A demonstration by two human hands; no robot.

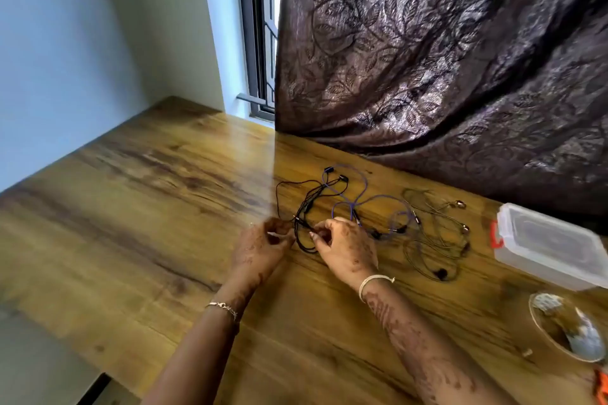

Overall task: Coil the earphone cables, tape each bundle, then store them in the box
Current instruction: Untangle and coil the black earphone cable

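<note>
On the glossy, wood-grain table (131, 207), the left hand (268, 240) pinches the black earphone cable (306, 207) with curled fingers. The right hand (345, 246) pinches the same thin cord just beside it, with a few loops gathered between them. Coiling looks barely begun: best to anchor one end in the left hand and lay even, loose loops with the right, avoiding kinks near the plug. Rightward lie a tangled purple cable (362, 197), a wiry olive cable (431, 240) with shiny buds, then a clear, squarish plastic box (513, 260) and a glassy tape roll (562, 329).
</note>
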